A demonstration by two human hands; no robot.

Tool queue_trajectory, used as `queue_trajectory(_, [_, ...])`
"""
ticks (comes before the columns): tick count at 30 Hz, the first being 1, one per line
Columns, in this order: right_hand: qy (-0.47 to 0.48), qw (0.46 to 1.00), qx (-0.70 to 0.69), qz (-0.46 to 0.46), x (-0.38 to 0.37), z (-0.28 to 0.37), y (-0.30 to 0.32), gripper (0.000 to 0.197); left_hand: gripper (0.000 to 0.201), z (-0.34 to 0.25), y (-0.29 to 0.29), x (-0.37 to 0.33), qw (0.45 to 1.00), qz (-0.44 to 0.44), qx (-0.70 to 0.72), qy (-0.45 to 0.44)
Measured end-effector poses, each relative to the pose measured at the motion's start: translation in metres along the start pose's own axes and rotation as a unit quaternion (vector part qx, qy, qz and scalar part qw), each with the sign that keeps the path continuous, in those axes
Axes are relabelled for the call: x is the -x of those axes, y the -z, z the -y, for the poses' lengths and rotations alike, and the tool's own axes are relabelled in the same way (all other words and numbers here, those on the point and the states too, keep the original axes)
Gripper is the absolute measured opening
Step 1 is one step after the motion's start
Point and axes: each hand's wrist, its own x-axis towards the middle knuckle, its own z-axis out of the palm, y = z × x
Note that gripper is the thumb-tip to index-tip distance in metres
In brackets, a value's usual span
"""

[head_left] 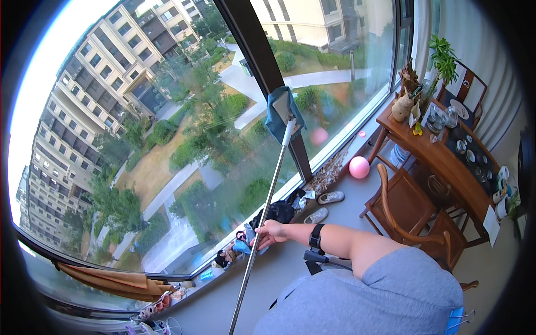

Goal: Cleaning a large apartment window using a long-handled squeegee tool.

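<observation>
grey floor carries a lg pink ball, 2 pale shoes nr each other & brown wood chairs next to the table. brown wood table w/ a pale gourd-shaped vase nr 1 end, glass jars, sm yellow item, dk tray w/ sm cups on it, white paper at the other end. low window ledge: blk bag & misc clutter, too sm to tell.

mop head before window, table right
</observation>
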Motion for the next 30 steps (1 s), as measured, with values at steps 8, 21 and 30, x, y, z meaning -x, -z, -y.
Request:
queue_trajectory(8, [-0.049, 0.993, -0.056, -0.091, -0.008, -0.020, 0.067, 0.029, 0.010, -0.074, 0.065, 0.025, 0.988, -0.056, -0.138, -0.049])
queue_trajectory(21, [-0.139, 0.976, -0.134, -0.105, -0.010, -0.028, 0.148, 0.024, 0.005, -0.178, 0.152, 0.068, 0.982, -0.105, -0.132, -0.089])
queue_trajectory(30, [-0.167, 0.971, -0.114, -0.128, -0.010, -0.051, 0.206, 0.030, 0.008, -0.169, 0.132, 0.084, 0.702, -0.342, -0.398, -0.481])
